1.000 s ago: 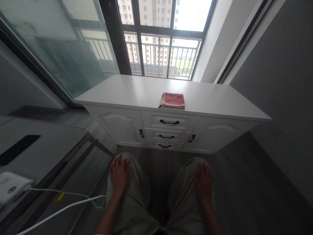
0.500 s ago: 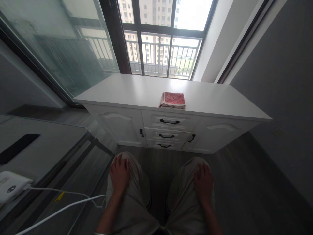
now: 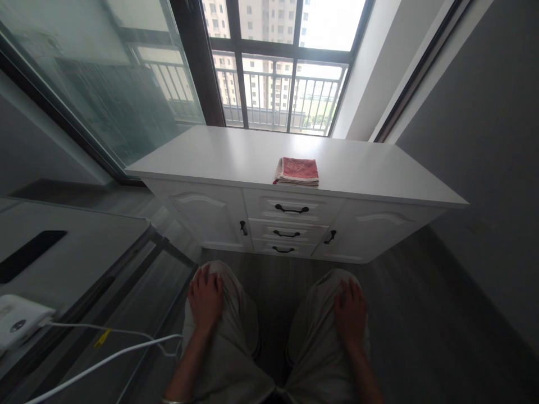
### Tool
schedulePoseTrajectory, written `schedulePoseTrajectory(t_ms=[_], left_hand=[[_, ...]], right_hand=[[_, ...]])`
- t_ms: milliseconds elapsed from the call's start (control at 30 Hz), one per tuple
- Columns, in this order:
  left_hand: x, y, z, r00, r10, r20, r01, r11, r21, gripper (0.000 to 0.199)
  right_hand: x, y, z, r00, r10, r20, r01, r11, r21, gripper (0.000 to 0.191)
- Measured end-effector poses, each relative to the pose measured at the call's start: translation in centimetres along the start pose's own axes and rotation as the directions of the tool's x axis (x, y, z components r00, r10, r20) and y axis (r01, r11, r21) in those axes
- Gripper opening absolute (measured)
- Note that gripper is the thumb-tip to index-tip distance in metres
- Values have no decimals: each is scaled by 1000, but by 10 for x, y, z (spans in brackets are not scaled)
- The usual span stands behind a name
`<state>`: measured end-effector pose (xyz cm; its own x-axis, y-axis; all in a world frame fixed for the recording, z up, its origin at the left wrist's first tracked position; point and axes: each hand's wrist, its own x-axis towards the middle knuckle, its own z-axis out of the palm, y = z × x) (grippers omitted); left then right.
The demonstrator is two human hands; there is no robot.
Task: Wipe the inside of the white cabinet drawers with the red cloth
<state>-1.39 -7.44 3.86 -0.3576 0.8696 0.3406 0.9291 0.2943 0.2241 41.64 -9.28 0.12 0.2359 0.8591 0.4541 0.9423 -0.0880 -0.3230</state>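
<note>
- So the red cloth is folded into a flat, layered little stack with a pale border. It's lying right by the front edge of the white countertop, above the drawers. Can't tell if it pokes over the lip at all.
- Nobody's touching it. Both hands are well apart from it, down nearer the camera.
- Left hand is draped on the left knee of the trousers, fingers loosely spread, not gripping anything I can see. Palm's hidden though.
- Right hand is the same deal on the right knee: relaxed, no visible grip, and pretty dim over there.
- As for the step, I'd call this a ready pose, nothing being handled. If the cloth is to be picked up, that'd call for lifting a hand off a knee, reaching forward past the drawer fronts and pinching a folded edge. Soft fabric, so the layers could slip open.
- Off to the left there's a table with a flat black thing and a white box, plus a white cable hanging near the left leg.
</note>
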Motion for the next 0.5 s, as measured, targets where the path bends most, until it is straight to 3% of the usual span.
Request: schedulePoseTrajectory(t_ms=[500], left_hand=[[0, -1, -1, 1000, 6, 9, -6, 1000, 12, 42]], right_hand=[[2, -1, 0, 1000, 12, 10, -12, 1000, -2, 56]])
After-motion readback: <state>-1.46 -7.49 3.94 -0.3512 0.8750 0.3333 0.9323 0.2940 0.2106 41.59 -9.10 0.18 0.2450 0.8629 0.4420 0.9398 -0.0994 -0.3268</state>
